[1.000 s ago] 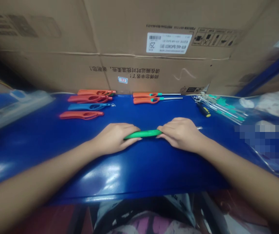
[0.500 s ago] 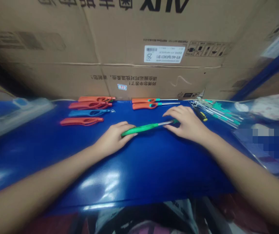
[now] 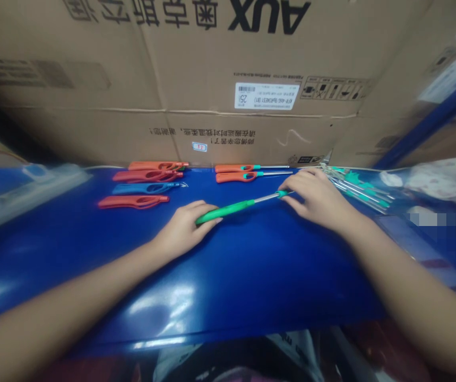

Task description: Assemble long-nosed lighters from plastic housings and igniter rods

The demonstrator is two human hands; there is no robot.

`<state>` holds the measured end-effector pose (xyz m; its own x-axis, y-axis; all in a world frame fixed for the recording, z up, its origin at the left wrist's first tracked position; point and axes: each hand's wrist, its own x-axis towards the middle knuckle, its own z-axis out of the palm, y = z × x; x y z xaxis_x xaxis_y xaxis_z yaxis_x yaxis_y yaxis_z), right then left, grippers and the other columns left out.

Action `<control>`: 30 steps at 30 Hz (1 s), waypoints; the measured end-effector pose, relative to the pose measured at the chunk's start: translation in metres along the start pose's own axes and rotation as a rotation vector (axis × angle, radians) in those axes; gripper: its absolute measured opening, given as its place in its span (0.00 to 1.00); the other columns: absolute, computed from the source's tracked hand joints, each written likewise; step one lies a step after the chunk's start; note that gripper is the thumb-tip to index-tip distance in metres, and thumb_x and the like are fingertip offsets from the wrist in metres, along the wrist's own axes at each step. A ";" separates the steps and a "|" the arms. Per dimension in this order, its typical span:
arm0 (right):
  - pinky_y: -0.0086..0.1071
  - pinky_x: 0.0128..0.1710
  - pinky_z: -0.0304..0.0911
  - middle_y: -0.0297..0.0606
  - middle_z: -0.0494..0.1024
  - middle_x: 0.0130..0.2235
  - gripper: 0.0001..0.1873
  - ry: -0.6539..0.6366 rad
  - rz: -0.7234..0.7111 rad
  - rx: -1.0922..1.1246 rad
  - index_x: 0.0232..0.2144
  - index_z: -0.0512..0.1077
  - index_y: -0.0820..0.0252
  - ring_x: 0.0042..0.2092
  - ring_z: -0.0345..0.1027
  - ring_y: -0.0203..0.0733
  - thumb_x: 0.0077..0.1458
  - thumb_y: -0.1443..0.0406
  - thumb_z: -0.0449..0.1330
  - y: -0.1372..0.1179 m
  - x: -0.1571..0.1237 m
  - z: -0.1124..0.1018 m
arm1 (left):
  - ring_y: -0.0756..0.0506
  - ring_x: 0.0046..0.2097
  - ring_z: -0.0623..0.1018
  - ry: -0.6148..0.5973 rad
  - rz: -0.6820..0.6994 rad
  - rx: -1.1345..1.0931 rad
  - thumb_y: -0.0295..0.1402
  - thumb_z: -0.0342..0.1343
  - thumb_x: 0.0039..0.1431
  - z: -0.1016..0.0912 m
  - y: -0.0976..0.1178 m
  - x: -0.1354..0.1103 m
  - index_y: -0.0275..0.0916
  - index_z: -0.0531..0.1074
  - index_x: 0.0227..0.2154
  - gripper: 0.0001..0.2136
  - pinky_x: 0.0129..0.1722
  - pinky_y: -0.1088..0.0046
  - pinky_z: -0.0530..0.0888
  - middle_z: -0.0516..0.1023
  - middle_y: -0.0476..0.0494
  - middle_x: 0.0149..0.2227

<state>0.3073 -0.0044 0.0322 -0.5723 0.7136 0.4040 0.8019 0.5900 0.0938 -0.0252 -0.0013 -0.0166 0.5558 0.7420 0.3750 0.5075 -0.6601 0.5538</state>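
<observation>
My left hand is closed around a green lighter handle, which lies tilted, its right end higher. A short metal tube lines up with that end; whether it is inside the handle or just touching it I cannot tell. At the tube's far end sits a teal collar, pinched by the fingertips of my right hand. Behind my left hand lie several red-orange lighter handles and a blue handle. Two orange lighters with metal tubes rest farther back in the middle.
A pile of metal tubes with teal collars lies right of my right hand. Behind the blue table stands a large cardboard box. Clear plastic is at the left, patterned cloth at the right.
My right hand has moved a little right, and the teal collar now shows more clearly at its fingertips. My left hand keeps its grip on the green handle. The view has tilted up slightly.
</observation>
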 end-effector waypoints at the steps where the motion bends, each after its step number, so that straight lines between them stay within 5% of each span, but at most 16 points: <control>1: 0.46 0.57 0.54 0.41 0.80 0.40 0.05 -0.010 -0.021 0.027 0.39 0.73 0.59 0.45 0.72 0.48 0.63 0.65 0.57 -0.001 0.000 0.000 | 0.45 0.41 0.78 0.001 0.005 0.000 0.39 0.56 0.67 0.000 0.000 0.000 0.37 0.78 0.46 0.13 0.44 0.70 0.73 0.79 0.43 0.40; 10: 0.39 0.46 0.61 0.43 0.80 0.42 0.12 -0.340 -0.014 0.308 0.45 0.74 0.59 0.42 0.72 0.47 0.67 0.61 0.54 -0.016 -0.002 0.007 | 0.45 0.42 0.78 -0.027 0.027 0.063 0.33 0.55 0.66 -0.002 0.001 -0.001 0.39 0.76 0.49 0.12 0.44 0.69 0.73 0.76 0.43 0.41; 14: 0.39 0.44 0.62 0.42 0.81 0.41 0.11 -0.251 0.045 0.211 0.43 0.75 0.60 0.40 0.73 0.47 0.64 0.60 0.59 -0.014 -0.002 0.008 | 0.45 0.43 0.78 -0.019 0.018 0.054 0.35 0.55 0.67 -0.003 0.002 -0.001 0.39 0.76 0.49 0.12 0.45 0.69 0.73 0.77 0.43 0.42; 23: 0.37 0.39 0.64 0.45 0.81 0.37 0.16 -0.057 -0.250 0.098 0.42 0.75 0.65 0.37 0.74 0.45 0.70 0.62 0.50 -0.047 -0.001 0.020 | 0.47 0.40 0.79 -0.091 0.112 0.048 0.38 0.57 0.67 -0.002 0.014 -0.006 0.38 0.78 0.46 0.12 0.41 0.73 0.72 0.81 0.44 0.40; 27: 0.36 0.37 0.65 0.48 0.81 0.37 0.14 0.127 -0.300 0.077 0.44 0.75 0.70 0.37 0.73 0.45 0.69 0.66 0.52 -0.053 -0.005 0.022 | 0.51 0.29 0.74 -0.100 0.066 -0.032 0.40 0.58 0.65 -0.003 0.018 -0.008 0.37 0.80 0.37 0.12 0.31 0.77 0.69 0.79 0.49 0.29; 30: 0.35 0.35 0.64 0.48 0.80 0.35 0.14 0.123 -0.323 0.039 0.42 0.75 0.70 0.35 0.71 0.45 0.68 0.68 0.51 -0.053 -0.007 0.020 | 0.53 0.23 0.66 -0.125 0.012 -0.065 0.42 0.58 0.65 -0.004 0.022 -0.009 0.37 0.79 0.32 0.13 0.25 0.77 0.63 0.72 0.54 0.22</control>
<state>0.2650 -0.0329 0.0059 -0.7684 0.4385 0.4661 0.5745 0.7935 0.2006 -0.0213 -0.0219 -0.0050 0.6412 0.7110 0.2887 0.4590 -0.6569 0.5982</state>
